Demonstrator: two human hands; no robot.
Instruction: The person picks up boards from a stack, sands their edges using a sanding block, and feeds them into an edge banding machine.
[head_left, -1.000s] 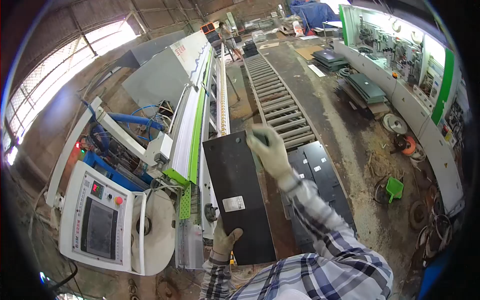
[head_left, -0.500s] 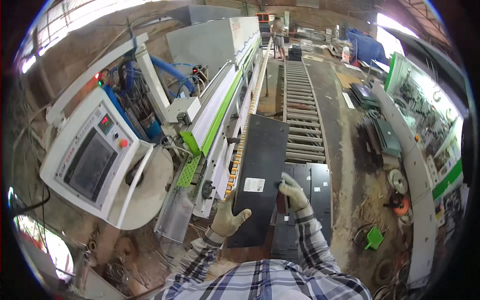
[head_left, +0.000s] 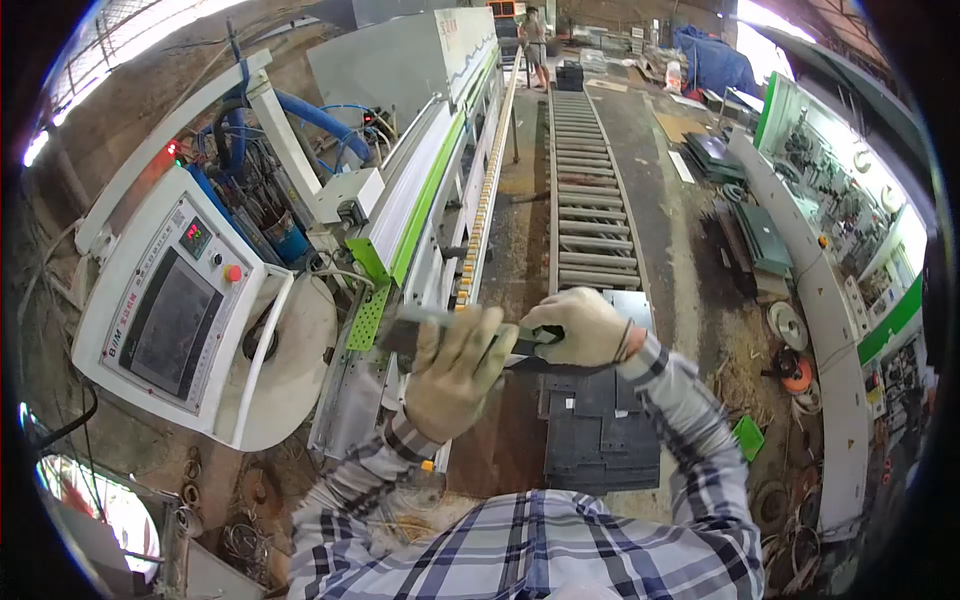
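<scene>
A dark flat panel (head_left: 556,367) is held in front of me, tipped so that it shows nearly edge-on. Across its left part lies my left hand (head_left: 455,375), gloved, its fingers over the top and gripping it, a little smeared by motion. My right hand (head_left: 588,330), also gloved, is closed at the panel's far edge, with fingers curled round a small dark thing that I cannot make out. Below the hands, a stack of dark panels (head_left: 605,440) sits at the near end of the roller conveyor (head_left: 595,225).
To the left stand a control console (head_left: 165,320) with a screen and red button, and a long machine with a green strip (head_left: 425,190). An open cabinet (head_left: 840,190) is on the right, near a green dustpan (head_left: 747,438). Another person (head_left: 534,50) stands far back.
The panel has swung from upright lengthwise, label facing me, to crosswise and nearly edge-on. My left hand has moved up onto its top, and my right hand has risen. The view has shifted slightly.
</scene>
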